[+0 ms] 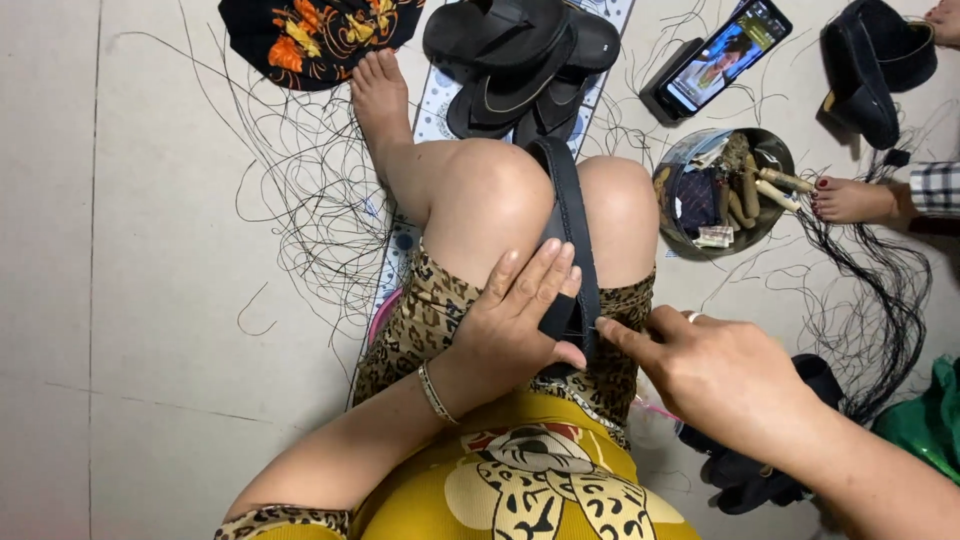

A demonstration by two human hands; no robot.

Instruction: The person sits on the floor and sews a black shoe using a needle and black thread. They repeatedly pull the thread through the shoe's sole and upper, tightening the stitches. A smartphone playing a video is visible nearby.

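Pale floor strewn with black threads lies beneath me as my left hand (520, 315) clasps the sole (570, 250) between my knees, long axis twelve-to-six, right hand (715, 375) pinching its three-o'clock edge.

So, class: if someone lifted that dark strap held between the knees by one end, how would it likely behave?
The dark strap would probably bend yet keep some shape, since it arches over the knees without sagging. It looks light: thin and narrow. The left hand steadies it easily, so it likely isn't slippery.

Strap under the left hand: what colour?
Black, seen in the head view: the strap lies between the knees, under the left hand.
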